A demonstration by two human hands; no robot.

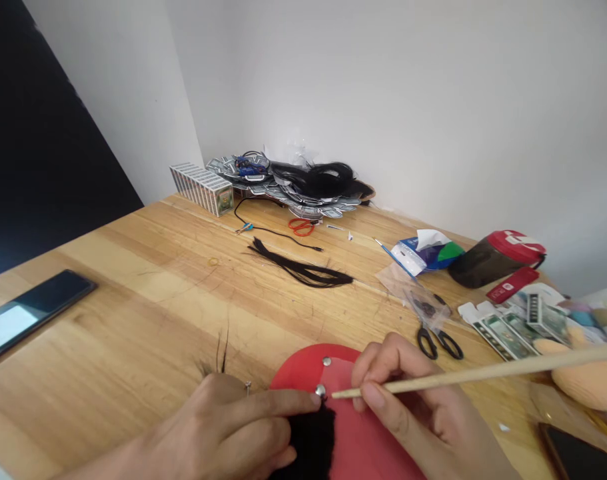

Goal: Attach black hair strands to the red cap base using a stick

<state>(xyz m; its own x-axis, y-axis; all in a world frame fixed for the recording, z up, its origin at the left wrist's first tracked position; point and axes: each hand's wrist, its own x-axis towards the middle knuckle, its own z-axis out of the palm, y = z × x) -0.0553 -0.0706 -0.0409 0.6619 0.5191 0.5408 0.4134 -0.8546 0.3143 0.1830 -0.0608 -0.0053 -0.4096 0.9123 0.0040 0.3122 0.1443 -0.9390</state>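
Note:
A red round piece [303,363] with silver studs [320,391] is at the bottom, between my hands. A patch of black fibre [313,440] covers part of it. My left hand [233,420] bends over the patch, its index fingertip touching beside the lower stud. Its other fingers are curled; what they grip, if anything, is hidden. Thin dark strands [224,350] stick up behind that hand. Between thumb and fingers, my right hand [408,393] holds a thin wooden stick [463,379], its tip just right of the lower stud, over the red surface.
A bundle of black hair [303,267] lies mid-table. Black-handled scissors [438,340], small boxes [508,333] and a red-topped dark pouch [498,260] are right. A phone [38,310] lies left, another dark phone-like device [580,453] lower right. Cards, cables and more hair [328,179] pile against the wall.

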